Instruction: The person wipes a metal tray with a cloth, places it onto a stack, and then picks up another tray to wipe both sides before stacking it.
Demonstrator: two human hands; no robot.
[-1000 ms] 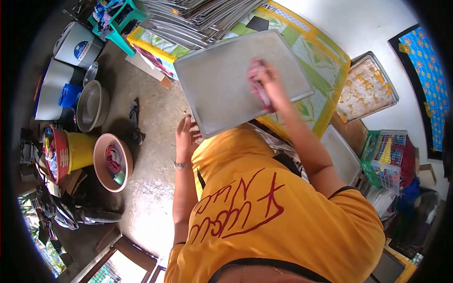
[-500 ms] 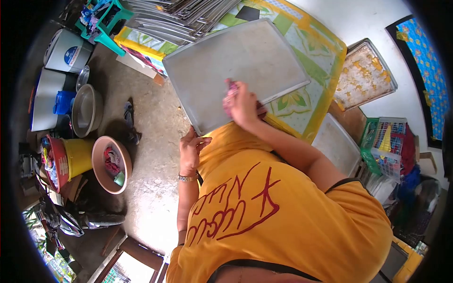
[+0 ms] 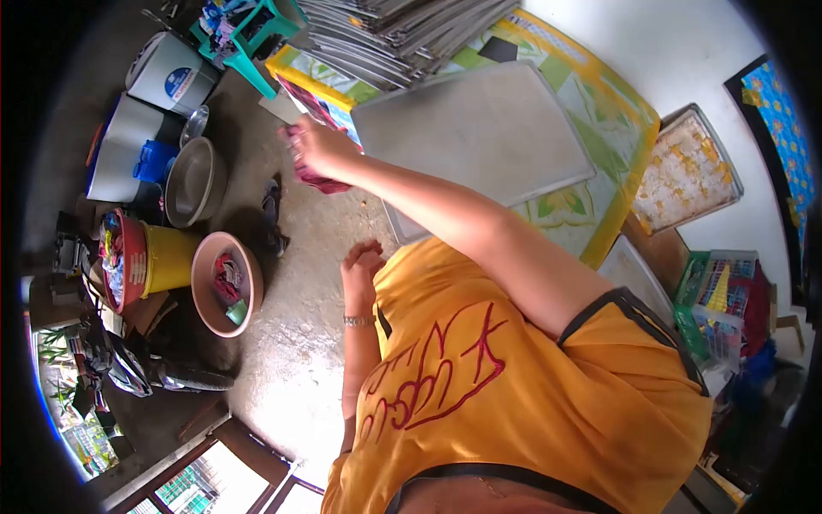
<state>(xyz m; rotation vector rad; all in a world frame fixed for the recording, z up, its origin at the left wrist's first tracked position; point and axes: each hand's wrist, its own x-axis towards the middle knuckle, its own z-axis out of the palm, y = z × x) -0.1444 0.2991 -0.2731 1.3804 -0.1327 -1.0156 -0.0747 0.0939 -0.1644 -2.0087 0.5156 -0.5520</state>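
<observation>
My right hand (image 3: 324, 156) grips a dark red cloth (image 3: 318, 182), out past the left edge of a large grey metal tray (image 3: 479, 128) and above the floor. The tray lies flat on a table with a green and yellow patterned cover (image 3: 625, 120), its near corner jutting over the edge. My left hand (image 3: 363, 264) is beside that corner, a little apart from it, with fingers loosely bent and nothing visible in them. My right forearm crosses over the tray's near part and hides some of it.
A stack of thin metal trays (image 3: 402, 34) stands at the table's back. On the right are a stained tray (image 3: 689, 171) and plastic baskets (image 3: 715, 291). Basins, including a pink one (image 3: 199, 291), a yellow bucket (image 3: 167, 257) and slippers (image 3: 272, 214) are on the left floor.
My right hand has swept the cloth leftward from the tray's near right edge to beyond its left side. My left hand has come away from the tray corner. The whole view has shifted.
</observation>
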